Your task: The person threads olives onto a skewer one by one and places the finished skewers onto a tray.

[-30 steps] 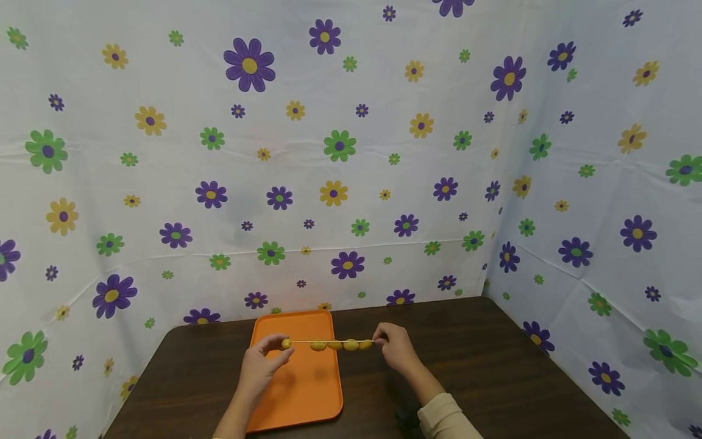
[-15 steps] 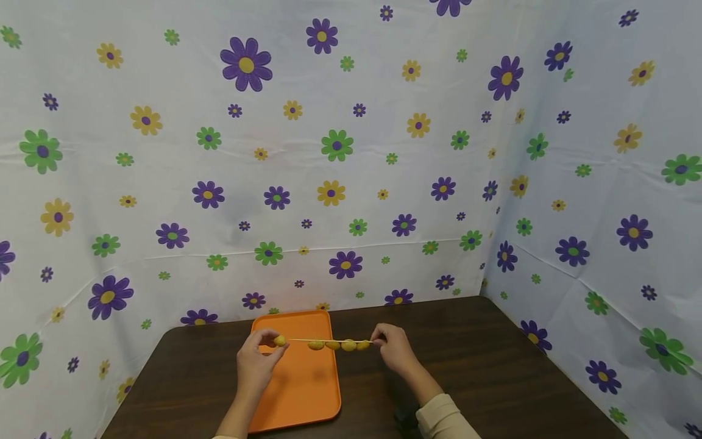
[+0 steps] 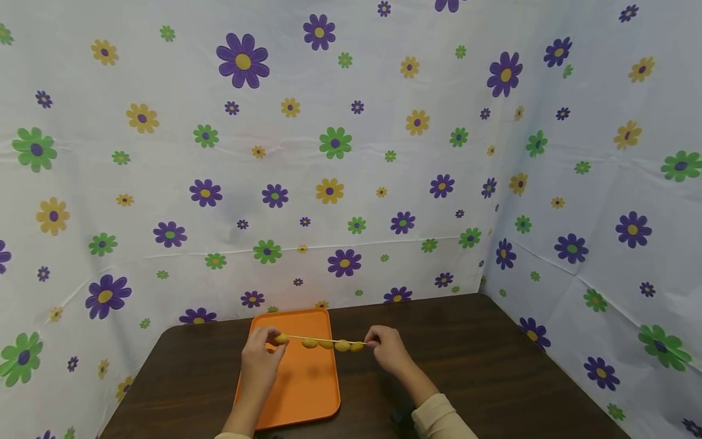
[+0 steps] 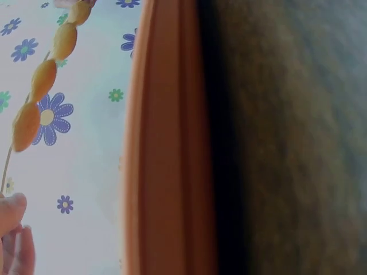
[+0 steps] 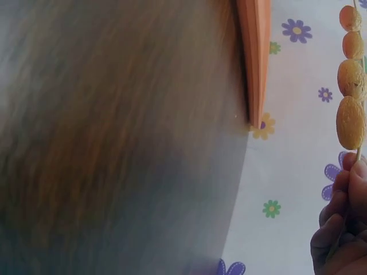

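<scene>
A thin wooden skewer [image 3: 298,337] stretches between the hands above the orange tray, carrying several yellow oval pieces [image 3: 342,346] that look like small potatoes or fruit. My right hand [image 3: 388,349] grips the skewer's right end, beside the last piece; in the right wrist view its fingers curl round the stick [image 5: 359,153]. With thumb and fingertips, my left hand [image 3: 260,356] pinches a separate yellow oval piece [image 3: 281,338], right at the skewer's left tip. The left wrist view catches only part of the left thumb and fingers [image 4: 12,212]; the pinched piece is outside that view.
Below the hands, the orange tray [image 3: 307,399] lies on a dark wood-look table [image 3: 466,360]. A dark object [image 3: 403,421] sits by the right forearm, partly hidden. Flower-printed white cloth [image 3: 351,171] hangs behind and to the right.
The left hand has turned its yellow oval piece from end-on to lengthwise, drawn it slightly left, then brought it to the skewer's tip. The right hand and skewer have shifted slightly left.
</scene>
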Motion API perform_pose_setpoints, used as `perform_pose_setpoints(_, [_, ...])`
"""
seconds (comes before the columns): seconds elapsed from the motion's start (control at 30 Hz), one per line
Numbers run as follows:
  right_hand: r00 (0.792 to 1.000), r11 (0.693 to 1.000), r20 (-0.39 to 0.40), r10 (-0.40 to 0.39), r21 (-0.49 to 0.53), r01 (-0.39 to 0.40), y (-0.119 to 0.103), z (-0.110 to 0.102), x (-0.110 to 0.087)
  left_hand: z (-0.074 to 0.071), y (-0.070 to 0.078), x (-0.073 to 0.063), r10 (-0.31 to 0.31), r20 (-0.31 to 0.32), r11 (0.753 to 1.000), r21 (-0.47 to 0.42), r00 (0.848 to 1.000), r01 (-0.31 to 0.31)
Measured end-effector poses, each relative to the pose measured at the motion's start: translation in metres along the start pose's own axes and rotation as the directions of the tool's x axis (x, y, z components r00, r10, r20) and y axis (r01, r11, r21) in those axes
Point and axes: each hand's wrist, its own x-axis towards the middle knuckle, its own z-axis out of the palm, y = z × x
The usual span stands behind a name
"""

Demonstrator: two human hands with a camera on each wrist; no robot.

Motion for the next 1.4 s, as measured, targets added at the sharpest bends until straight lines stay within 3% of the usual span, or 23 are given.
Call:
perform_pose_setpoints(0.23, [0.998,0.998,0.037,0.055,0.019,-0.056,-0.007,0.002,0.002,0.001,-0.001,0.002,0.012,-0.061,0.999,-0.044,0.998,-0.015])
perform_pose_setpoints(0.37, [0.995,0.996,0.067,0.078,0.031,-0.08,-0.006,0.003,0.002,-0.001,0.0,0.003,-0.024,-0.059,0.998,0.063,0.998,0.028])
perform_pose_setpoints(0.47, [0.989,0.993,0.102,0.107,0.038,-0.111,-0.005,0.004,0.002,-0.004,0.001,0.003,-0.053,-0.028,0.984,0.17,0.998,0.057])
perform_pose_setpoints(0.67, [0.984,0.99,0.123,0.129,0.034,-0.134,-0.005,0.006,0.001,-0.008,-0.001,0.003,-0.088,0.11,0.977,0.204,0.99,0.064])
perform_pose_setpoints(0.8, [0.981,0.989,0.136,0.138,0.028,-0.143,-0.006,0.004,0.002,-0.01,-0.004,0.004,-0.126,0.23,0.971,0.229,0.965,0.072])
perform_pose_setpoints(0.97, [0.984,0.993,0.136,0.114,0.008,-0.116,-0.003,0.002,0.002,-0.017,-0.005,0.008,-0.156,0.406,0.98,0.176,0.9,0.091])
perform_pose_setpoints(1.07, [0.984,0.994,0.142,0.106,0.006,-0.108,0.0,0.001,0.001,-0.021,-0.007,0.009,-0.17,0.458,0.983,0.141,0.872,0.117])
perform_pose_setpoints(1.17, [0.984,0.994,0.145,0.104,0.019,-0.108,0.003,0.001,0.0,-0.023,-0.008,0.012,-0.144,0.506,0.989,0.097,0.85,0.11])
perform_pose_setpoints(1.27, [0.982,0.992,0.152,0.114,0.036,-0.121,0.004,0.0,0.0,-0.025,-0.009,0.013,-0.114,0.536,0.993,0.048,0.837,0.105])
perform_pose_setpoints(1.4, [0.981,0.991,0.154,0.114,0.045,-0.122,0.004,-0.001,-0.001,-0.026,-0.01,0.015,-0.123,0.512,0.991,0.01,0.85,0.137])
